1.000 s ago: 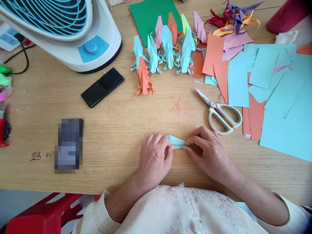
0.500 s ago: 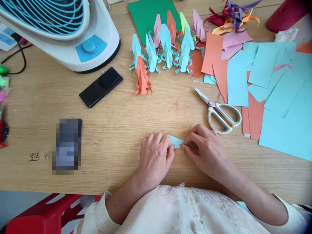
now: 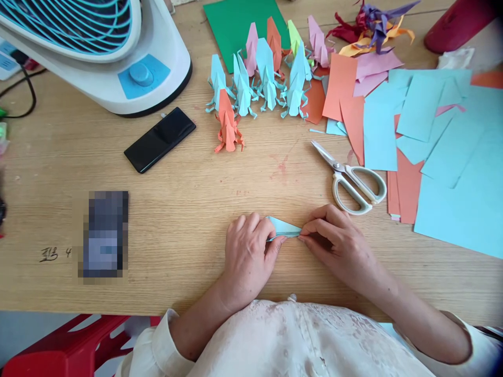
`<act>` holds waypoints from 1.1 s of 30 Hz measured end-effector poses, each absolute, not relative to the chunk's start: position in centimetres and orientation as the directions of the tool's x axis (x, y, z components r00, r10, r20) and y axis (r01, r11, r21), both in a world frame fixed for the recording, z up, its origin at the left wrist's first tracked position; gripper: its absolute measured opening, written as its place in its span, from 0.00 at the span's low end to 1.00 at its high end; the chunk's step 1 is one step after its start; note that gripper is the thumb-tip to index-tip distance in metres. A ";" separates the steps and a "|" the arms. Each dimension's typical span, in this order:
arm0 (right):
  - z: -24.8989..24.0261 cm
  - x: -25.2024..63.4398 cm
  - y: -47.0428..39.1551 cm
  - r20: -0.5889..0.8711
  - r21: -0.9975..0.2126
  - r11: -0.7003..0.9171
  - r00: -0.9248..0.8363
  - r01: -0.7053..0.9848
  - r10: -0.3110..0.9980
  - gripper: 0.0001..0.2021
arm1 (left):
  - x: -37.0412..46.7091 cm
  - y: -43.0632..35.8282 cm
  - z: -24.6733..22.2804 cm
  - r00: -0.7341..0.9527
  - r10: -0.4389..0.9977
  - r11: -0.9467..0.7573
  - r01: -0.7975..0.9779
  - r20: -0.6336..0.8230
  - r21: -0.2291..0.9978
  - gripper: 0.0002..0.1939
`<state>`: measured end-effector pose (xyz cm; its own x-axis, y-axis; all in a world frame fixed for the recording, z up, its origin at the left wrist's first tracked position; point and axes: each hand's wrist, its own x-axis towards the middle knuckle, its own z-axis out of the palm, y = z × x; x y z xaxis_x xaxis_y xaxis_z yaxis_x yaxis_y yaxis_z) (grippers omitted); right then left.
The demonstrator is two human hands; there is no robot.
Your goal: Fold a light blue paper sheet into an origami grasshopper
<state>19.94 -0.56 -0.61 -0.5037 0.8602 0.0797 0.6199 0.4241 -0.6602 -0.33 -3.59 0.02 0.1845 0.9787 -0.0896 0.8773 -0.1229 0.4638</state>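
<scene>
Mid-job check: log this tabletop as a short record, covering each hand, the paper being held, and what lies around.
Left hand: left hand, holding the wide end of the folded light-blue paper
Right hand: right hand, pinching its narrow tip
Nearest tool: white-handled metal scissors, beyond the right hand
Folded figures: four light-blue paper figures, one orange paper figure in front
Left side: flat black rectangular phone
Right side: large light-blue paper sheet

We see surface [image 3: 243,178] wood, visible grain, low sheen. Folded figures [image 3: 266,76] and loose sheets [image 3: 380,131]: paper, matt. Scissors [image 3: 341,175]: blades shiny metal, handles look plastic, smooth. Black phone [image 3: 160,140] glossy, smooth. Fan [image 3: 157,68]: smooth plastic look. Blouse [image 3: 291,340]: cloth, patterned weave, slight sheen.
</scene>
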 end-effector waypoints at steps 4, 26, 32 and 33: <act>-0.6 20.1 -0.9 0.109 -0.677 0.425 -0.489 0.602 0.866 0.04 | -0.3 -3.6 0.0 0.173 0.981 -0.108 0.860 -0.086 0.499 0.10; -0.9 20.2 -1.3 0.137 -0.619 0.446 -0.471 0.646 0.872 0.05 | -0.5 -3.6 -0.2 0.172 0.982 -0.109 0.849 -0.076 0.517 0.11; -0.6 20.0 -1.2 0.105 -0.573 0.435 -0.464 0.695 0.880 0.06 | -0.4 -3.5 -0.2 0.178 0.981 -0.118 0.859 -0.075 0.499 0.11; -0.6 19.9 -1.1 0.093 -0.557 0.429 -0.460 0.711 0.883 0.07 | -0.4 -3.5 -0.2 0.179 0.981 -0.118 0.861 -0.077 0.494 0.11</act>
